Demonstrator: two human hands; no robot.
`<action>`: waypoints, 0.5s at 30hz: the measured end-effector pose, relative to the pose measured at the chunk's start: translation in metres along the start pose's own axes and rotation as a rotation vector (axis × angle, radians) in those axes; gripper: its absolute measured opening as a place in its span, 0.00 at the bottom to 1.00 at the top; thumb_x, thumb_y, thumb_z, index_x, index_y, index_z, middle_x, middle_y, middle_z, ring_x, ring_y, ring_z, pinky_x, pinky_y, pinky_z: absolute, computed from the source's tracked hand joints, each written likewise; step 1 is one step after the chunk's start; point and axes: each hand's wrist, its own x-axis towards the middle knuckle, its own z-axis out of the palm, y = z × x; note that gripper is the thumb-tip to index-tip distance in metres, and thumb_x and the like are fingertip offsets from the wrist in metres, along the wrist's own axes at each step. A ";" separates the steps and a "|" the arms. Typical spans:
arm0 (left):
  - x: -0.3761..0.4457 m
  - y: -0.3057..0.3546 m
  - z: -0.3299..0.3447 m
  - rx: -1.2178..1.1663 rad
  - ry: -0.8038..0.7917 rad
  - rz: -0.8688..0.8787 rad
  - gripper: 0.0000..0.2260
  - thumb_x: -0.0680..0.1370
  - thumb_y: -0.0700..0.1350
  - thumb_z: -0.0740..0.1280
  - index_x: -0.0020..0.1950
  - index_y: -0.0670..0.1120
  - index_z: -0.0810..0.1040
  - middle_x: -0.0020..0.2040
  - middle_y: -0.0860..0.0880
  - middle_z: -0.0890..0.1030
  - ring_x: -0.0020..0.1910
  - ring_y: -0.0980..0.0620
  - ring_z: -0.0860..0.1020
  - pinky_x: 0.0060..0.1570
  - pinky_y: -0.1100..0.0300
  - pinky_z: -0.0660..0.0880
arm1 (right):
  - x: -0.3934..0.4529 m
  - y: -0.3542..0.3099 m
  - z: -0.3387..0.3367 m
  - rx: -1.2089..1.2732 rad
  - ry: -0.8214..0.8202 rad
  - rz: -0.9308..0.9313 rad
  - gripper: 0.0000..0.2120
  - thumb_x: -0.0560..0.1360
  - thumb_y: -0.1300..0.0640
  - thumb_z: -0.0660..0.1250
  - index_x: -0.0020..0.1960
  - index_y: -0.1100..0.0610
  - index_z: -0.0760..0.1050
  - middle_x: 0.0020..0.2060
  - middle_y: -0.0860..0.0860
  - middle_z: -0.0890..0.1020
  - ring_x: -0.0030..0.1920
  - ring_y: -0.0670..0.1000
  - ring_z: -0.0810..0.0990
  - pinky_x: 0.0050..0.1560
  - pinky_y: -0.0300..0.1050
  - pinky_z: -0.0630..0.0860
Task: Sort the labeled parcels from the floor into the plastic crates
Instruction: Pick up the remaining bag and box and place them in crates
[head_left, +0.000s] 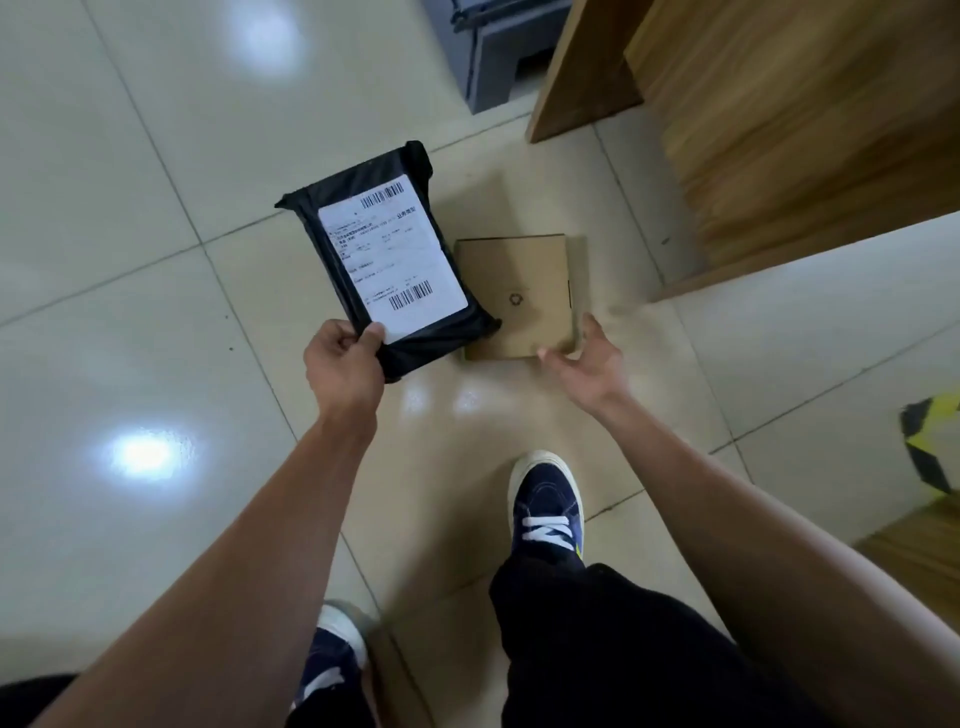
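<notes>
Barcoded shipping label on black parcel, print illegible

Black poly parcel with white barcode label, lifted, tilted above the floor. Flat brown cardboard parcel just beside, lying on the floor.

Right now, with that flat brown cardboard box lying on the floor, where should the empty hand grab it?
Probably by the near right corner, coming down from above. The flat brown cardboard box lies flat on the tiled floor, so its thin edges are the only hold. The right hand is open beside that corner; the left hand holds the black plastic mailer.
</notes>
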 end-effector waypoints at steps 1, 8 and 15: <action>0.004 0.001 0.003 -0.005 -0.014 -0.001 0.14 0.72 0.46 0.72 0.30 0.53 0.71 0.39 0.46 0.75 0.39 0.49 0.73 0.43 0.43 0.79 | 0.006 0.004 0.006 0.018 0.006 0.004 0.40 0.77 0.46 0.73 0.80 0.58 0.58 0.66 0.58 0.79 0.67 0.59 0.76 0.62 0.42 0.71; 0.018 -0.005 0.010 0.063 -0.072 0.106 0.13 0.71 0.45 0.70 0.28 0.56 0.72 0.38 0.46 0.73 0.39 0.50 0.71 0.41 0.51 0.70 | 0.041 0.033 0.034 0.042 0.081 -0.003 0.38 0.72 0.43 0.76 0.72 0.65 0.70 0.63 0.62 0.76 0.64 0.61 0.76 0.62 0.46 0.72; 0.021 -0.014 0.000 0.060 -0.068 0.099 0.12 0.70 0.47 0.71 0.29 0.53 0.71 0.40 0.46 0.73 0.40 0.49 0.70 0.42 0.51 0.67 | 0.051 0.040 0.042 0.264 0.137 0.070 0.24 0.72 0.51 0.78 0.59 0.64 0.75 0.44 0.51 0.79 0.45 0.51 0.77 0.40 0.37 0.70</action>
